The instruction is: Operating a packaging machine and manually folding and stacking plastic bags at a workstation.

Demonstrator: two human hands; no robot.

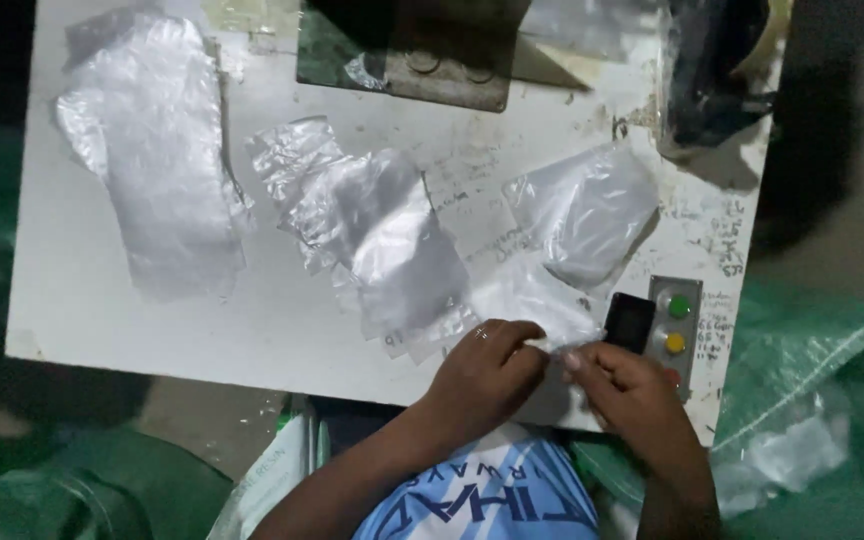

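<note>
Both hands at near bench (102, 310) edge. Left hand (482, 375) and right hand (627, 390) fingers pinching clear plastic bag (537, 305) mouth between them. Risk: thin film slips or tears; right hand close to button box (674, 325), could bump it.

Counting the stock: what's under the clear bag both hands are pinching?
Under the bag lie the white table and its scribbled notes. Both hands, left and right, cover its near edge.
</note>
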